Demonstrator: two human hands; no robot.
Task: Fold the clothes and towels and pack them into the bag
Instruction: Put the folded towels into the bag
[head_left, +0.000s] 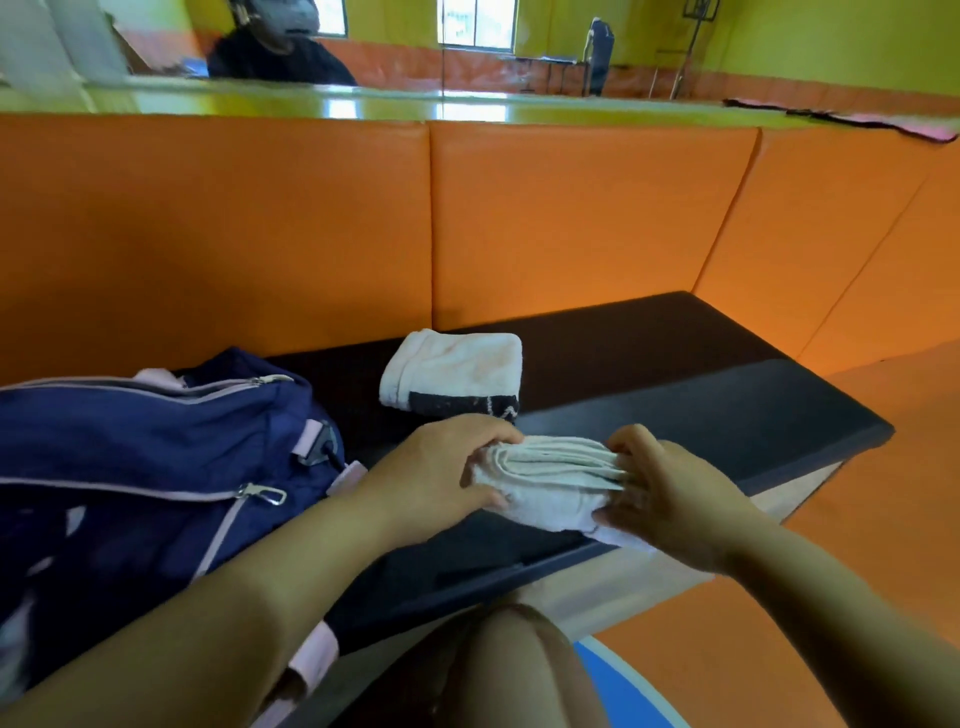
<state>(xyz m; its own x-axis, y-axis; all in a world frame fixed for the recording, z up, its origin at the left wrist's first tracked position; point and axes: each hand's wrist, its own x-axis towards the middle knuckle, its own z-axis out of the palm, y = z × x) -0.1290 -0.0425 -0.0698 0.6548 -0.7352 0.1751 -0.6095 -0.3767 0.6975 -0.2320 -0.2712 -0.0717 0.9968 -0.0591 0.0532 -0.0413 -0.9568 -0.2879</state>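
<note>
A folded white towel lies near the front edge of the black bench. My left hand grips its left end and my right hand grips its right end, both touching the layered folds. A second folded white towel with a dark band rests further back on the bench. The navy blue bag with pale pink trim sits on the left of the bench, its zippers appearing shut.
Orange padded panels form the backrest behind the bench. A mirror above shows a person's reflection. Orange floor lies to the right. My knee is at the bottom.
</note>
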